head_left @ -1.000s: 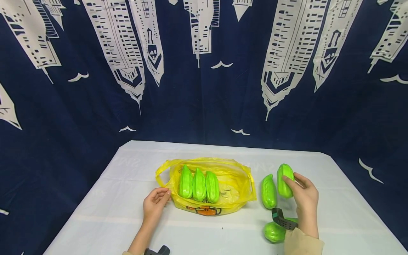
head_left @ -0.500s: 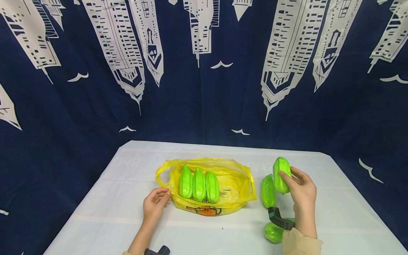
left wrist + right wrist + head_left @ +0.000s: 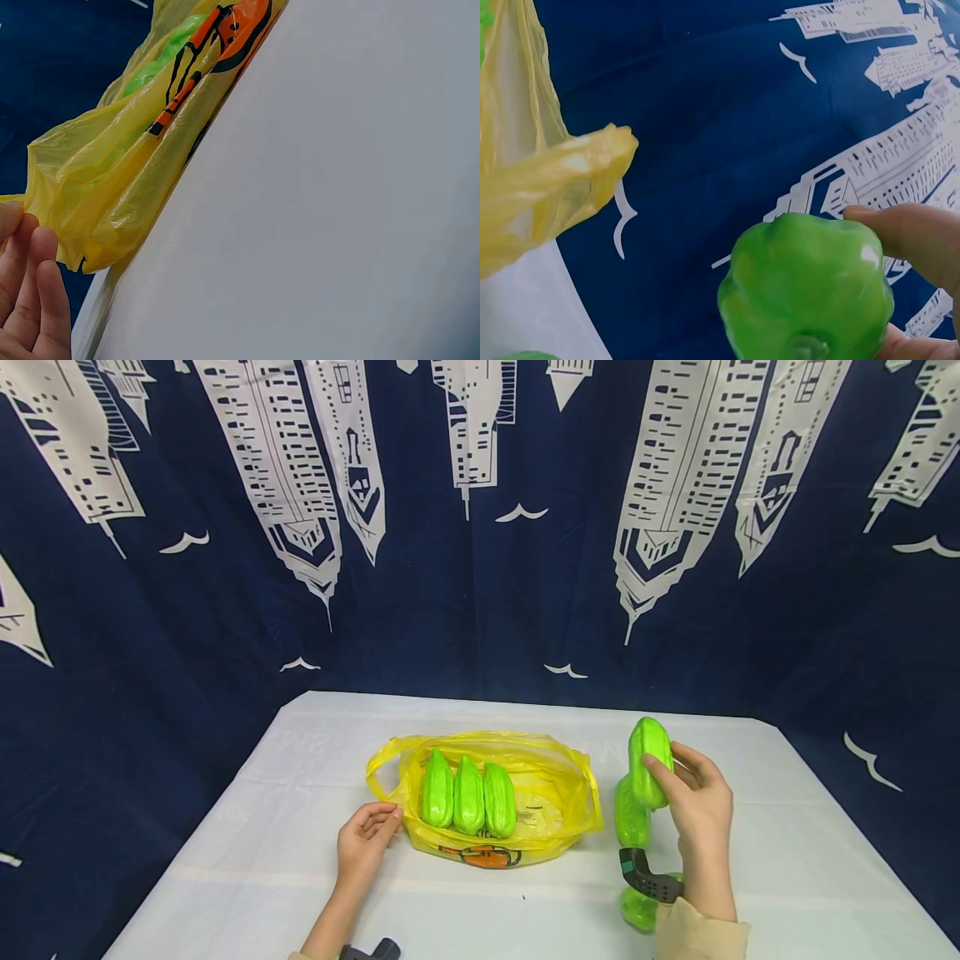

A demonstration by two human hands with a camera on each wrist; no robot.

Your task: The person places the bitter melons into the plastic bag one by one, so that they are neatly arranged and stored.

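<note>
In my right hand (image 3: 703, 797) I hold a glossy green bitter melon (image 3: 647, 758) by its right side, between thumb and fingers. The right wrist view shows that bitter melon (image 3: 802, 281) end-on, lobed, with a stub at its tip. My left hand (image 3: 366, 839) pinches the left edge of a yellow plastic bag (image 3: 555, 845); thumb and fingertips meet on the bag (image 3: 112, 180) in the left wrist view. Three bitter melons (image 3: 469, 797) lie side by side in the bag's wide mouth, towards its left.
Behind the held one, another bitter melon (image 3: 632, 825) lies on the white table (image 3: 525, 918). Nearer me, green produce (image 3: 638, 910) is partly hidden by the right wrist's black band (image 3: 648, 881). A dark blue printed curtain (image 3: 480, 610) hangs behind the table.
My right hand has moved left and upward with the bitter melon, which now overlaps the one lying on the table. The left hand and the bag stay still.
</note>
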